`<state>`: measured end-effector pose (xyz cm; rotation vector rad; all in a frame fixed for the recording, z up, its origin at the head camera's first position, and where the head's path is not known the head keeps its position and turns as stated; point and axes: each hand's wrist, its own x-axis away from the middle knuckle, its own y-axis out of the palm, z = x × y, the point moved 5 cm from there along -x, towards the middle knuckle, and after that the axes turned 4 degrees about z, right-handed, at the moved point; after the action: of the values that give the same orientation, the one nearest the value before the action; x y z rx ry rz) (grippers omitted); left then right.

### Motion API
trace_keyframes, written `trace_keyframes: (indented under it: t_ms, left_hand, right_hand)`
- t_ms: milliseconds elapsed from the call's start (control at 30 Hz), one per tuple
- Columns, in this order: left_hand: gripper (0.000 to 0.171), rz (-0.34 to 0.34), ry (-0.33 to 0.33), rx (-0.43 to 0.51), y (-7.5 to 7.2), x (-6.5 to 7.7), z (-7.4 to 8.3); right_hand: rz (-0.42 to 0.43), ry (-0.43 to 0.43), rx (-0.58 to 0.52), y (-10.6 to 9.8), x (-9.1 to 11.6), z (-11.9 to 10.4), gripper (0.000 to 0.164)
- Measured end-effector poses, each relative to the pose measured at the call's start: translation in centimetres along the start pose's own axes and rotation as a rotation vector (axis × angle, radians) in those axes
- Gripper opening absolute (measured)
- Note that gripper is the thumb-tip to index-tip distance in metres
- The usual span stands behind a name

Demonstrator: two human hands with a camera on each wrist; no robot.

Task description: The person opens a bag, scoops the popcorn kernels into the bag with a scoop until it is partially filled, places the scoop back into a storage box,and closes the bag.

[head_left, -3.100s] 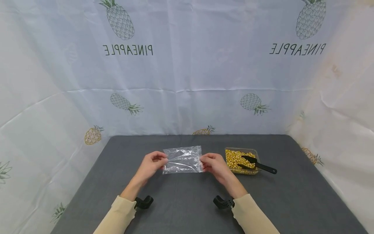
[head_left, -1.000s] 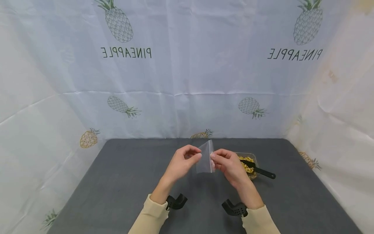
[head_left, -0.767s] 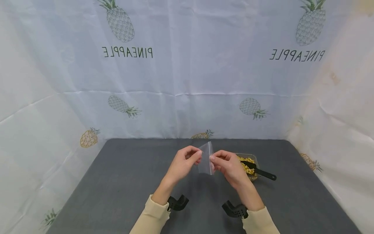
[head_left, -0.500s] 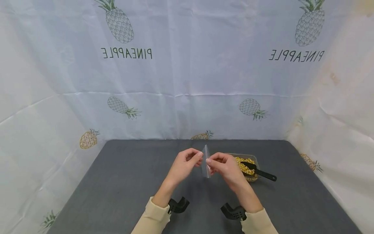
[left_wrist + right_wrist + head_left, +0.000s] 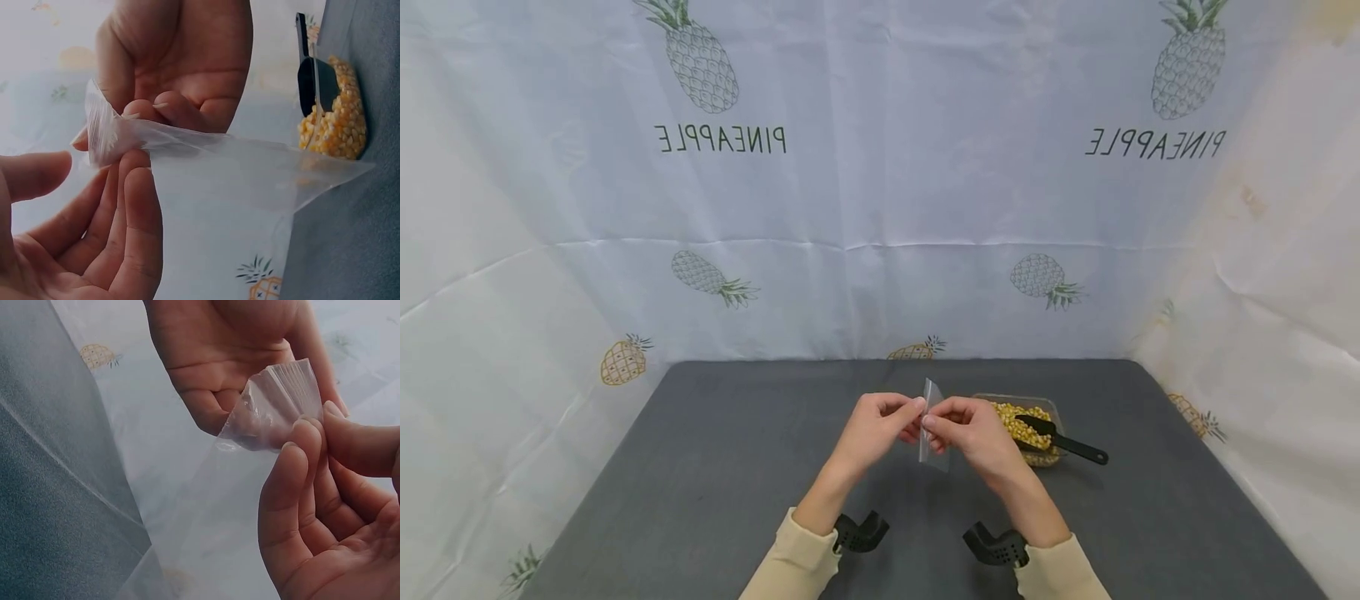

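A clear zip-lock bag (image 5: 936,460) hangs over the table between both hands, its zip edge (image 5: 295,387) bunched and its body narrowing downward. My left hand (image 5: 872,429) is at the edge facing it, with fingertips on the film; the left wrist view shows its thumb (image 5: 37,175) slightly away from the plastic. From the other side my right hand (image 5: 977,429) pinches the bag near the zip between thumb and fingers. The film looks thin and slack, with no contents visible inside.
Behind the right hand stands a clear plastic container (image 5: 1017,397) of yellow corn kernels (image 5: 337,134). A black scoop (image 5: 1081,450) lies in the corn, its handle sticking out to the right. The grey table (image 5: 737,467) is backed by a pineapple-print cloth (image 5: 850,183).
The bag was stretched flat between the hands; now it is turned nearly edge-on. My left hand has moved right, close to the right hand, and both have come slightly lower.
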<state>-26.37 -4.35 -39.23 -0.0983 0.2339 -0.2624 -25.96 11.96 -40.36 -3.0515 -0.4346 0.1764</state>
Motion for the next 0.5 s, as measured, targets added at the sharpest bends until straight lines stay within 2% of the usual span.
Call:
trace_keyframes:
  t_ms: [200,500]
  left_hand:
    - [0.03,0.012,-0.044,0.037,-0.07,0.03,-0.31]
    - [0.027,0.0,-0.033,0.057,0.01,-0.09,-0.25]
  right_hand:
    - [-0.037,-0.019,-0.001,0.09,-0.02,-0.06,0.026]
    - [-0.056,-0.013,-0.012,-0.02,-0.12,-0.14,0.028]
